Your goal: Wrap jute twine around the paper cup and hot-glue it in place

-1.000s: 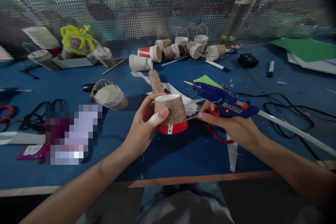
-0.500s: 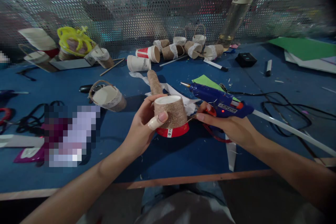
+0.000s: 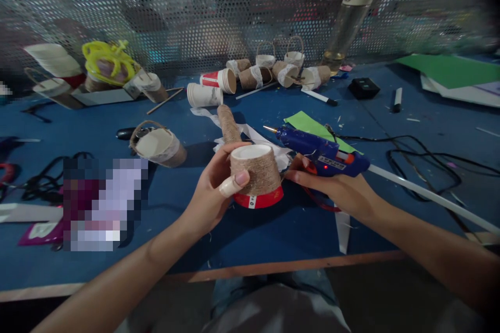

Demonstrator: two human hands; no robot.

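Observation:
My left hand (image 3: 219,182), a bandage-like wrap round its thumb, is closed round a paper cup (image 3: 255,174) at the centre. Brown twine covers most of the cup's side; a red printed band shows at the bottom, and the white inside faces up. Close to the cup's right side, my right hand (image 3: 316,179) pinches the twine end, which its fingers mostly hide. A blue hot glue gun (image 3: 308,143) rests in that same hand, nozzle pointing left, red light lit. Beyond the cup lies a roll of twine (image 3: 229,125).
Red handles (image 3: 322,202), perhaps scissors, lie under my right hand beside a white strip (image 3: 342,231). A small handled basket (image 3: 160,146) stands left. Several twine-wrapped cups (image 3: 285,74) and a bottle (image 3: 349,26) line the mesh screen. A black cord (image 3: 406,140) runs right.
My right hand and the glue gun have shifted slightly left, closer to the cup. The cup has tilted a little, and the twine between it and the right hand shows less.

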